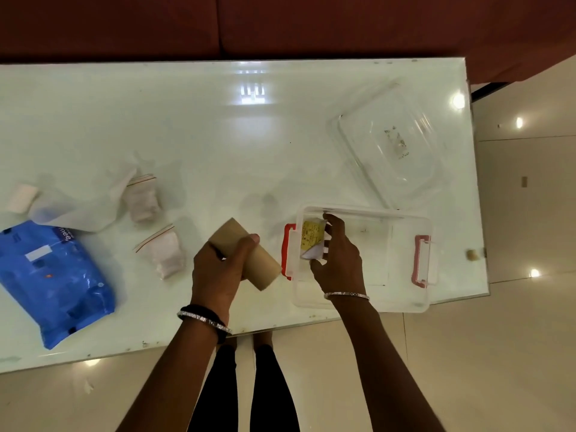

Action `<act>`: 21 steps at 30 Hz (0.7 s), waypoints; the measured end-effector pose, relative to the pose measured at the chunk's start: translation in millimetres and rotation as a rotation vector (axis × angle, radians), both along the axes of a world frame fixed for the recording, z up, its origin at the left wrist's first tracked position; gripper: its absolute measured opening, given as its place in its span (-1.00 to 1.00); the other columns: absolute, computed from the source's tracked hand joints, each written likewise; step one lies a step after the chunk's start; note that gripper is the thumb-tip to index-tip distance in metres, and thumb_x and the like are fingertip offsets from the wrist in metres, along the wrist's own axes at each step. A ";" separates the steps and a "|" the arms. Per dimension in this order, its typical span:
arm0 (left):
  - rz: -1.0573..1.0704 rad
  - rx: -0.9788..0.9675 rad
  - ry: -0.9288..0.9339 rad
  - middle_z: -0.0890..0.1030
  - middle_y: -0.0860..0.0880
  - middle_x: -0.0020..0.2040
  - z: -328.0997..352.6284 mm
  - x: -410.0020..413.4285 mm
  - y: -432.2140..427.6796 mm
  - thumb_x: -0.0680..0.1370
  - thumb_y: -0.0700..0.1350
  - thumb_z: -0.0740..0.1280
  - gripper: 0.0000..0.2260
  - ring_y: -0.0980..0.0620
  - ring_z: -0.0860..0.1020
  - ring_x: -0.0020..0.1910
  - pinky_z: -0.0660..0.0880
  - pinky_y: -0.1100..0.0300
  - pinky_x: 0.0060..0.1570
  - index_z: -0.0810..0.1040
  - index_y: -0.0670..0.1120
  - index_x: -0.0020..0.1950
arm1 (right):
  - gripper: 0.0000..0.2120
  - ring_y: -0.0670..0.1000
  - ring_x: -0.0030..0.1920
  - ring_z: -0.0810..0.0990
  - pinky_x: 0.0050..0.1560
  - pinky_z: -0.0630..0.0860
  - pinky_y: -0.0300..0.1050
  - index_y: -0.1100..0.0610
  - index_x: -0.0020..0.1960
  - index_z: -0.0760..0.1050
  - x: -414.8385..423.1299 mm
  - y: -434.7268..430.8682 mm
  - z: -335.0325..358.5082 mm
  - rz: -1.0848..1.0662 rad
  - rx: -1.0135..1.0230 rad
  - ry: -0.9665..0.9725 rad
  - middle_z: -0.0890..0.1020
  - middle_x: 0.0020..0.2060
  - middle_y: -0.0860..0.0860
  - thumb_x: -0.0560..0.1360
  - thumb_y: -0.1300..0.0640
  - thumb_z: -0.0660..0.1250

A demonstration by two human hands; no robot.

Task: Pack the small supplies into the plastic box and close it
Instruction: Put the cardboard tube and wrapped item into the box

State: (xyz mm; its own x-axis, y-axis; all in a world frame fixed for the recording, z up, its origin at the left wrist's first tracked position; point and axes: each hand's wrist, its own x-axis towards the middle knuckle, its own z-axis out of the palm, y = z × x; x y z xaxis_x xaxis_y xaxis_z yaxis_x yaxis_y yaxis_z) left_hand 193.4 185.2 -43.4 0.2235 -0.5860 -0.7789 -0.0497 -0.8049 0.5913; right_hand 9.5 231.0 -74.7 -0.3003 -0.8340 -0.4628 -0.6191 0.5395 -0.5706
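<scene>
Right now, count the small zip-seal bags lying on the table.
2. One zip-seal bag lies farther back, beside the crumpled clear plastic; the other zip-seal bag lies nearer, just left of the left hand. Others may be hidden under the plastic.

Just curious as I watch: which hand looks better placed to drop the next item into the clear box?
Left, probably. The left hand already grips the brown roll beside the box, while the right hand holds a yellow packet inside it.

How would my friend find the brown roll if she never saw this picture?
Start at the white table and find the clear plastic box with red handles near its front edge. Just left of it, the left hand grips a brown roll. It is the only brown thing there; the neighbouring little bags are white.
</scene>
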 end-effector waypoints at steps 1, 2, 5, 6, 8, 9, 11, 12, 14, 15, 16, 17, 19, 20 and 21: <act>-0.040 0.006 0.016 0.63 -0.03 0.00 4.8 -1.4 2.4 0.31 0.05 0.54 -0.64 -0.03 0.61 0.01 0.63 0.03 -0.19 0.57 0.00 0.03 | -0.12 0.14 0.17 0.65 0.10 0.63 0.08 0.09 0.51 0.19 -2.1 0.4 2.2 -0.028 0.026 -0.036 0.55 0.35 0.07 0.31 0.43 0.48; -0.083 0.011 0.023 0.64 -0.05 0.01 9.9 -3.5 4.2 0.26 0.11 0.54 -0.59 -0.05 0.62 0.02 0.64 -0.04 -0.11 0.58 0.01 0.02 | -0.11 0.13 0.21 0.63 0.14 0.62 0.06 0.10 0.53 0.17 -4.5 1.6 5.2 -0.061 0.050 -0.067 0.52 0.38 0.09 0.31 0.46 0.45; -0.227 -0.031 0.021 0.68 0.00 -0.05 21.5 -10.8 7.4 0.12 0.28 0.49 -0.46 -0.05 0.64 -0.02 0.63 -0.12 -0.02 0.60 0.04 -0.01 | -0.26 0.04 0.22 0.59 0.12 0.57 -0.26 0.12 0.50 0.28 -9.8 7.2 23.6 -0.191 0.068 -0.123 0.49 0.38 0.08 0.39 0.48 0.37; -0.284 -0.051 0.015 0.69 0.06 -0.11 23.8 -12.7 7.4 0.11 0.31 0.48 -0.47 0.02 0.65 -0.08 0.64 -0.05 -0.07 0.60 0.05 -0.04 | -0.37 -0.01 0.18 0.60 0.03 0.54 -0.41 0.12 0.44 0.37 -10.6 9.8 32.2 -0.245 0.040 -0.138 0.53 0.34 0.06 0.42 0.45 0.36; -0.406 -0.095 0.004 0.68 0.18 -0.22 27.1 -18.3 6.7 0.12 0.35 0.51 -0.51 0.22 0.62 -0.23 0.59 0.28 -0.27 0.59 0.12 -0.09 | -0.59 -0.04 0.10 0.65 -0.05 0.53 -0.49 0.09 0.30 0.53 -11.4 14.7 51.5 -0.338 -0.013 -0.184 0.63 0.20 -0.02 0.49 0.35 0.37; -0.466 -0.124 0.001 0.66 0.24 -0.25 28.4 -22.1 5.9 0.13 0.36 0.52 -0.53 0.30 0.59 -0.27 0.50 0.43 -0.37 0.59 0.16 -0.09 | -0.68 -0.03 0.07 0.68 -0.01 0.58 -0.41 0.06 0.24 0.58 -12.1 17.3 60.6 -0.371 -0.013 -0.246 0.67 0.13 -0.06 0.52 0.27 0.39; -0.566 -0.185 -0.002 0.65 0.25 -0.24 30.2 -30.2 5.6 0.16 0.36 0.47 -0.50 0.37 0.56 -0.27 0.44 0.51 -0.39 0.58 0.19 0.01 | -0.76 0.00 0.02 0.72 0.10 0.64 -0.08 0.04 0.19 0.62 -11.7 22.7 75.5 -0.399 0.033 -0.487 0.72 0.06 -0.05 0.54 0.17 0.41; -0.599 -0.209 0.003 0.64 0.25 -0.20 31.2 -33.9 6.1 0.16 0.37 0.45 -0.46 0.38 0.56 -0.25 0.44 0.52 -0.37 0.57 0.18 0.05 | -0.74 0.02 0.03 0.73 0.11 0.64 0.02 0.06 0.21 0.61 -10.9 25.2 81.2 -0.384 0.059 -0.610 0.72 0.07 0.00 0.53 0.15 0.41; -0.634 -0.236 0.025 0.62 0.25 -0.17 32.7 -39.5 7.6 0.15 0.39 0.41 -0.42 0.41 0.55 -0.22 0.45 0.54 -0.35 0.55 0.13 0.07 | -0.64 0.05 0.07 0.72 0.06 0.65 -0.01 0.07 0.27 0.58 -10.1 30.0 86.5 -0.330 0.097 -0.737 0.71 0.10 0.03 0.48 0.13 0.43; -0.646 -0.243 0.036 0.62 0.25 -0.17 32.9 -41.3 8.6 0.16 0.39 0.40 -0.42 0.41 0.56 -0.22 0.46 0.54 -0.34 0.55 0.12 0.07 | -0.59 0.04 0.07 0.72 0.01 0.66 -0.06 0.06 0.29 0.56 -9.9 31.7 87.2 -0.318 0.112 -0.762 0.71 0.11 0.01 0.45 0.16 0.44; -0.660 -0.250 0.041 0.63 0.22 -0.18 32.6 -42.3 9.7 0.17 0.38 0.39 -0.43 0.37 0.58 -0.23 0.49 0.52 -0.32 0.55 0.11 0.07 | -0.57 0.04 0.06 0.72 -0.03 0.66 -0.09 0.05 0.30 0.55 -9.9 33.1 87.1 -0.319 0.123 -0.778 0.71 0.11 0.00 0.44 0.22 0.46; -0.677 -0.251 0.056 0.66 0.18 -0.18 31.8 -42.6 11.1 0.20 0.36 0.39 -0.44 0.31 0.62 -0.26 0.54 0.46 -0.28 0.56 0.08 0.07 | -0.55 0.05 0.05 0.72 -0.05 0.66 -0.11 0.04 0.29 0.55 -10.2 34.3 86.6 -0.321 0.131 -0.774 0.71 0.10 0.00 0.44 0.29 0.48; -0.668 -0.209 0.141 0.70 0.02 -0.15 31.0 -43.0 14.0 0.29 0.29 0.37 -0.43 0.14 0.68 -0.26 0.66 0.21 -0.22 0.60 -0.05 0.15 | -0.53 0.05 0.01 0.73 -0.07 0.68 -0.08 -0.02 0.24 0.57 -12.5 35.1 86.3 -0.302 0.136 -0.687 0.72 0.06 -0.02 0.41 0.31 0.52; -0.644 -0.180 0.175 0.71 -0.03 -0.14 31.4 -42.6 15.4 0.34 0.27 0.35 -0.44 0.08 0.70 -0.27 0.67 0.14 -0.24 0.61 -0.08 0.17 | -0.53 0.04 -0.01 0.73 -0.07 0.69 -0.05 -0.04 0.23 0.57 -15.3 35.1 86.9 -0.291 0.129 -0.628 0.72 0.03 -0.03 0.39 0.29 0.54; -0.616 -0.174 0.174 0.70 -0.04 -0.15 31.7 -40.8 16.4 0.36 0.27 0.32 -0.47 0.07 0.70 -0.28 0.67 0.13 -0.27 0.63 -0.07 0.14 | -0.52 0.02 -0.03 0.72 -0.07 0.70 -0.03 -0.06 0.21 0.57 -19.9 34.6 88.0 -0.280 0.109 -0.566 0.72 0.01 -0.04 0.37 0.27 0.55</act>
